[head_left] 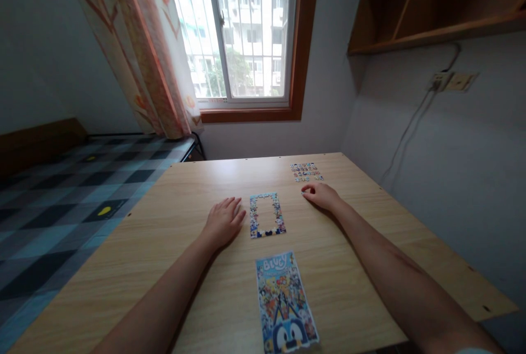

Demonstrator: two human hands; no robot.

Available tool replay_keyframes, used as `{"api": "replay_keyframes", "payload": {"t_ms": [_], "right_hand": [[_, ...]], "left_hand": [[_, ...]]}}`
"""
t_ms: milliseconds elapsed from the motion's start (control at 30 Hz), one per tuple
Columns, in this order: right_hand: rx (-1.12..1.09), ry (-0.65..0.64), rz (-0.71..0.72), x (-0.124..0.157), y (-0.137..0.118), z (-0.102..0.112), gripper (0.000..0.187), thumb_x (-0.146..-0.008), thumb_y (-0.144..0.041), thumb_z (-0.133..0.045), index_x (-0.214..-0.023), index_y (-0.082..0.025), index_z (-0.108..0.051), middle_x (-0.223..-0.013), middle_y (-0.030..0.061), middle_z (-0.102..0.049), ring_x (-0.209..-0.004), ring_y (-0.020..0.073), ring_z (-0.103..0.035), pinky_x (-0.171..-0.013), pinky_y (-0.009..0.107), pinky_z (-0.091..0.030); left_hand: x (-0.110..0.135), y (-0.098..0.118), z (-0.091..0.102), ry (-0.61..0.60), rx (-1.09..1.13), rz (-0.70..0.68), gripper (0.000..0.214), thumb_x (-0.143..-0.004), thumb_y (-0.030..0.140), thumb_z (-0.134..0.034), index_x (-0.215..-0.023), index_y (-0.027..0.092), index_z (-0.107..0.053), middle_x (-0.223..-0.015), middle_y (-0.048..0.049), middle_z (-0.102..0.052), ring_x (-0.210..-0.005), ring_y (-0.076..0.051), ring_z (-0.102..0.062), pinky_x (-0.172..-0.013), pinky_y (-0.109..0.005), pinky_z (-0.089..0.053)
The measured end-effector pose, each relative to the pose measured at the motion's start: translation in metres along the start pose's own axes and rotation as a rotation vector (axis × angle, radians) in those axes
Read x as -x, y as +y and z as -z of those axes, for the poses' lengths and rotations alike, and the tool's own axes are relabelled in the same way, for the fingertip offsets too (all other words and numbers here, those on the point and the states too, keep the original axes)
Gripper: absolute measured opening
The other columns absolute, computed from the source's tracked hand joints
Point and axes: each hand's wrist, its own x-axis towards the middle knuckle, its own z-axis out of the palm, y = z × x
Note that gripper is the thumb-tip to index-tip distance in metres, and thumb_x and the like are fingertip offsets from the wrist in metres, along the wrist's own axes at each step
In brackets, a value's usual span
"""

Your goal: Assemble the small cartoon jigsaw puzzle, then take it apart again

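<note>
A small jigsaw frame (pixel 267 215), its border built and its middle empty, lies at the centre of the wooden table (pixel 197 283). My left hand (pixel 223 221) rests flat on the table just left of the frame, fingers stretched out. My right hand (pixel 321 195) sits to the frame's right, fingers curled, pinching a small puzzle piece (pixel 303 193) at its fingertips. Beyond that hand lies a patch of loose puzzle pieces (pixel 306 171). A colourful reference picture card (pixel 284 302) lies near the front edge.
A bed with a checked cover (pixel 61 200) stands left of the table. A window (pixel 242 30) with a curtain (pixel 139 52) is behind. A wall runs along the table's right side, with a wooden shelf (pixel 435 9) above and a socket with a cable (pixel 441 81).
</note>
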Motion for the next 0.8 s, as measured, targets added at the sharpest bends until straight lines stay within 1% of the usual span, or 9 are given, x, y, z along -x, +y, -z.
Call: {"api": "replay_keyframes", "payload": {"t_ms": [100,200,300,400,500,600,700,800], "right_hand": [[0.08,0.025,0.0,0.0,-0.006,0.0,0.026,-0.087,-0.04,-0.06,-0.106,-0.028,-0.073,-0.092,0.0024,-0.075,-0.082,0.0185,-0.065,-0.069,0.025,-0.041],[0.126,0.038,-0.001,0.0,-0.01,-0.002,0.026,-0.088,-0.041,-0.058,-0.106,-0.027,-0.072,-0.093,0.0037,-0.075,-0.086,0.0204,-0.065,-0.067,0.026,-0.04],[0.137,0.042,-0.008,0.001,-0.011,-0.003,0.026,-0.088,-0.042,-0.058,-0.104,-0.026,-0.07,-0.094,0.0041,-0.075,-0.085,0.0211,-0.066,-0.063,0.026,-0.037],[0.124,0.081,-0.025,0.002,-0.011,-0.006,0.024,-0.087,-0.042,-0.059,-0.102,-0.026,-0.069,-0.091,0.0033,-0.074,-0.08,0.0199,-0.065,-0.061,0.026,-0.034],[0.068,0.133,-0.01,0.003,-0.011,-0.01,0.022,-0.086,-0.038,-0.06,-0.102,-0.025,-0.067,-0.084,0.001,-0.073,-0.074,0.0171,-0.063,-0.058,0.025,-0.032],[0.002,0.175,0.049,0.004,-0.012,-0.015,0.019,-0.084,-0.033,-0.062,-0.1,-0.024,-0.066,-0.083,-0.0002,-0.071,-0.072,0.0152,-0.061,-0.059,0.024,-0.033],[-0.068,0.209,0.123,0.003,-0.011,-0.018,0.015,-0.082,-0.03,-0.062,-0.095,-0.023,-0.066,-0.085,-0.0003,-0.071,-0.07,0.014,-0.06,-0.061,0.024,-0.035],[-0.229,0.186,0.189,-0.001,-0.006,-0.021,0.013,-0.078,-0.03,-0.063,-0.087,-0.021,-0.066,-0.083,0.0004,-0.07,-0.07,0.0138,-0.059,-0.064,0.024,-0.04]], "left_hand": [[0.0,0.0,0.001,0.016,0.006,0.014,0.054,-0.097,0.04,-0.039,-0.142,0.014,-0.053,-0.15,-0.0131,-0.05,-0.139,-0.028,-0.045,-0.118,-0.044,-0.031],[0.0,0.001,0.002,0.018,0.013,0.027,0.053,-0.097,0.039,-0.038,-0.142,0.015,-0.053,-0.149,-0.0123,-0.051,-0.139,-0.027,-0.045,-0.118,-0.044,-0.031],[-0.001,0.0,0.002,0.019,0.017,0.045,0.052,-0.097,0.039,-0.037,-0.14,0.015,-0.055,-0.149,-0.0117,-0.052,-0.139,-0.026,-0.045,-0.118,-0.041,-0.031],[-0.003,-0.002,0.002,0.039,0.022,0.077,0.052,-0.097,0.039,-0.035,-0.14,0.016,-0.055,-0.148,-0.0105,-0.053,-0.138,-0.025,-0.046,-0.118,-0.04,-0.032],[-0.004,-0.003,0.002,0.073,0.013,0.122,0.051,-0.098,0.04,-0.033,-0.139,0.017,-0.055,-0.146,-0.0101,-0.055,-0.137,-0.025,-0.047,-0.117,-0.04,-0.033],[-0.005,-0.001,0.003,0.081,-0.019,0.155,0.05,-0.099,0.04,-0.032,-0.137,0.018,-0.055,-0.145,-0.0111,-0.055,-0.137,-0.025,-0.045,-0.116,-0.041,-0.032],[-0.004,0.003,0.003,0.051,-0.082,0.187,0.051,-0.1,0.043,-0.032,-0.137,0.019,-0.055,-0.149,-0.0138,-0.05,-0.14,-0.03,-0.042,-0.115,-0.048,-0.03],[-0.003,0.008,0.001,0.007,-0.135,0.214,0.055,-0.1,0.047,-0.03,-0.14,0.018,-0.052,-0.154,-0.0171,-0.043,-0.142,-0.033,-0.037,-0.114,-0.054,-0.028]]}}
